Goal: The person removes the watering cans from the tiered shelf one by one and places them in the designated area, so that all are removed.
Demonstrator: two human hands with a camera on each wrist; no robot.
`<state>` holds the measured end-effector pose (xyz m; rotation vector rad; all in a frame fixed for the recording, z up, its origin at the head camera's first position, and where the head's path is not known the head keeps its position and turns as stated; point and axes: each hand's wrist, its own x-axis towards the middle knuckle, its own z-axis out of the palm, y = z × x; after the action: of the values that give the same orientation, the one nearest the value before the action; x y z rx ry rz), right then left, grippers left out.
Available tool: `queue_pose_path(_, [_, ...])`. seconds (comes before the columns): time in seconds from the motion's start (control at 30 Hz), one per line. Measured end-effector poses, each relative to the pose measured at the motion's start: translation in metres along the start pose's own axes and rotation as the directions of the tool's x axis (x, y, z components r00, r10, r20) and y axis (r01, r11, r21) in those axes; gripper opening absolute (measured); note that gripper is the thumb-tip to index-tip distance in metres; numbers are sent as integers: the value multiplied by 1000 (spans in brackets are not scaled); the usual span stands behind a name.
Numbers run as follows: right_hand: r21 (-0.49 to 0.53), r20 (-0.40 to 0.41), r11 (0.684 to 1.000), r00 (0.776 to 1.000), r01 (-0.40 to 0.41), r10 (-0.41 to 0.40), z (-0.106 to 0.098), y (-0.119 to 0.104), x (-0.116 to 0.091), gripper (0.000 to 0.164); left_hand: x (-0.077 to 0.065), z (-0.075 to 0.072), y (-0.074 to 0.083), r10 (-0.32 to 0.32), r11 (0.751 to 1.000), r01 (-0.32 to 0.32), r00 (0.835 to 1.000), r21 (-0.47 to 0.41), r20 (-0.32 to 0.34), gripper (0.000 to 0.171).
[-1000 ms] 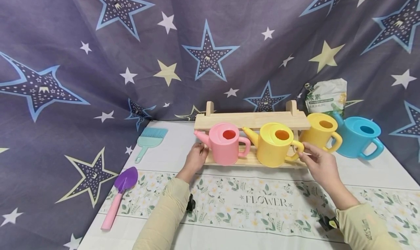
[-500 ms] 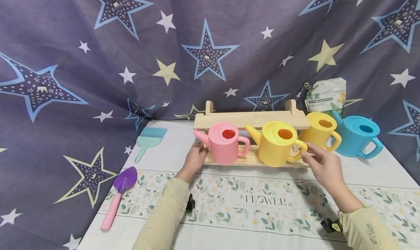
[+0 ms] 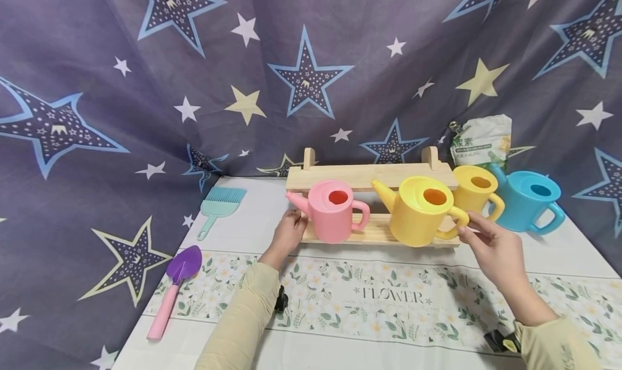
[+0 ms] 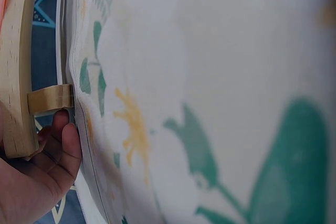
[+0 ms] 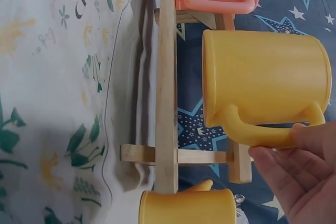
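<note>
My right hand (image 3: 498, 254) pinches the handle of a yellow watering can (image 3: 413, 219). In the right wrist view, a gap shows between the can's base and the lower board of the wooden shelf (image 5: 167, 87), so the can hangs over it. A pink watering can (image 3: 331, 219) stands on the lower board's left part, spout to the left. My left hand (image 3: 288, 232) grips the left end of that board. In the left wrist view, its fingers (image 4: 71, 142) curl under the board beside a short wooden leg (image 4: 51, 99).
Right of the shelf stand a second yellow watering can (image 3: 468, 189) and a blue watering can (image 3: 527, 202), with a white bag (image 3: 483, 140) behind. At the left lie a teal brush (image 3: 218, 205) and a trowel (image 3: 177, 283) with purple blade. A starry curtain (image 3: 311, 13) hangs behind.
My right hand has moved right with the yellow watering can, lifting it off the lower board toward the shelf's right end. My left hand stays at the shelf's left end.
</note>
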<state>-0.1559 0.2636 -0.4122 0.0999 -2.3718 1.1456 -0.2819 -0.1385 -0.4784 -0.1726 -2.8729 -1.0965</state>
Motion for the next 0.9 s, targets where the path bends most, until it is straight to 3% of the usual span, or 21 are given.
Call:
queue_pose_path(0.53, [-34,-66,999,998,-18,16,-27,3,-11,40,-1,-1,3,-5,1000,5,1000,-17,-1,46])
queue_pose_path(0.9, [-46,-133,996,988,-83,76,-41,7,-20,39,-2,0,0,7,1000,-8,1000,-15,-11,46])
